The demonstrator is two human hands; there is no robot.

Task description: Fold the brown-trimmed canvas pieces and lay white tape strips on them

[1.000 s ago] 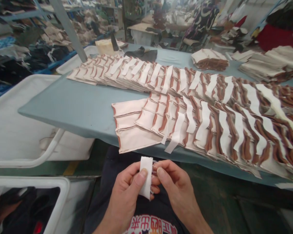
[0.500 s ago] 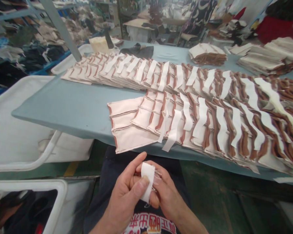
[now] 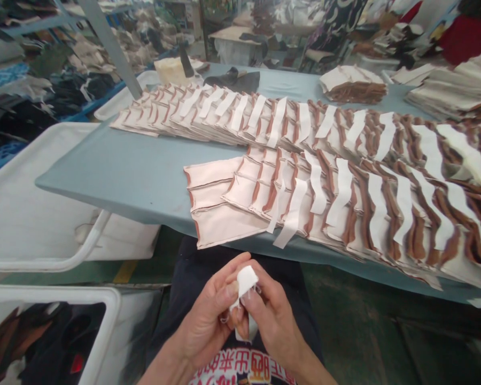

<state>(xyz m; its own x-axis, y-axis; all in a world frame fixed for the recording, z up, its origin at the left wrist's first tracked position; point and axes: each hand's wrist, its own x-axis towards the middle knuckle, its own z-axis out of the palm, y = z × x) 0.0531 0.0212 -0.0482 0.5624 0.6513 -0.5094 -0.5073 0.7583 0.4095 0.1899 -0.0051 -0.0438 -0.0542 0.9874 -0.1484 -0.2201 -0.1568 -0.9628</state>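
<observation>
White strip [image 3: 247, 277] of cloth sits above the person's lap, before the blue table [image 3: 92, 174] with its overlapping rows of sewn panels [image 3: 228, 227]. Both hands grasp it, left hand [image 3: 210, 306] pinching one side, right hand [image 3: 273, 307] with its thumb at the frayed edge. It looks light, soft and bendy (hardly breakable, probably not slippery), best held by its flat face, since the loose threads [image 3: 257, 289] might pull out.

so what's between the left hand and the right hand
In the head view, a bent white strip with a frayed edge lies between the left hand and the right hand, held by both.
</observation>
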